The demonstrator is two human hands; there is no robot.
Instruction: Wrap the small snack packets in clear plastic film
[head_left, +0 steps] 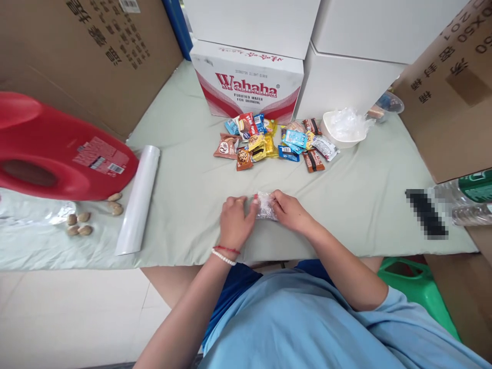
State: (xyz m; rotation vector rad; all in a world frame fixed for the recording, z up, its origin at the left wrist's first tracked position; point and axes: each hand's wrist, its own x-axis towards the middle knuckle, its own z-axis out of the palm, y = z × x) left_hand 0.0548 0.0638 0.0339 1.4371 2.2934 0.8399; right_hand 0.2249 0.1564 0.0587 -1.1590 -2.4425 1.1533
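Observation:
A small silvery, crinkled packet (266, 207) with a bit of red at its upper left lies low over the cloth in front of me. My right hand (291, 211) pinches its right side between thumb and curled fingers. On the other side, my left hand (237, 219) is closed, with the thumb at the packet's left edge; its fingertips are partly hidden. Beyond the hands lies a loose heap of wrapped snacks (257, 146), brown, yellow, blue and red. A second group of snack packets (295, 138) sits to its right.
A Wahaha carton (249, 84) and white boxes (346, 82) stand behind the snacks. A white bowl (342, 141) holds clear plastic. At left are a red jug (57, 148), a white roll (139, 200) and several nuts (84, 218); at right, plastic bottles (472, 215).

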